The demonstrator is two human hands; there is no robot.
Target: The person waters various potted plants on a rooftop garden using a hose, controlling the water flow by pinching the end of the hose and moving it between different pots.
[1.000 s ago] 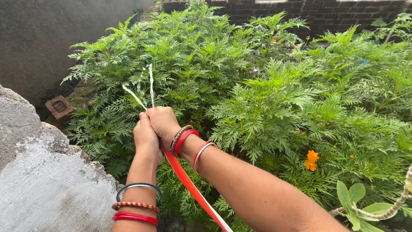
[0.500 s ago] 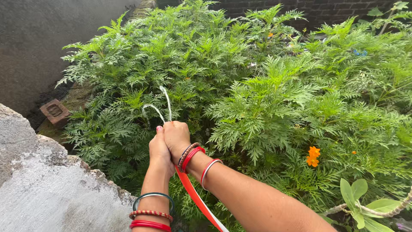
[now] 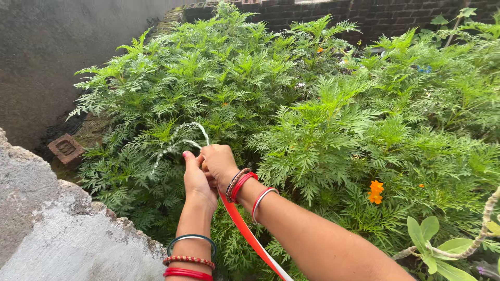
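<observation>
While both my hands clamp the end of the orange hose (image 3: pixel 245 229), right hand (image 3: pixel 221 164) closed over it and left hand (image 3: pixel 197 179) pressed alongside, thin water jets (image 3: pixel 179 140) arc onto marigold foliage (image 3: pixel 291 104) beside the concrete wall (image 3: pixel 57 229).

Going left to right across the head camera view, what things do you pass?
Rough grey wall → red brick → left hand → right hand, the two closed together on the orange hose → orange flower → broad-leaved plant.
</observation>
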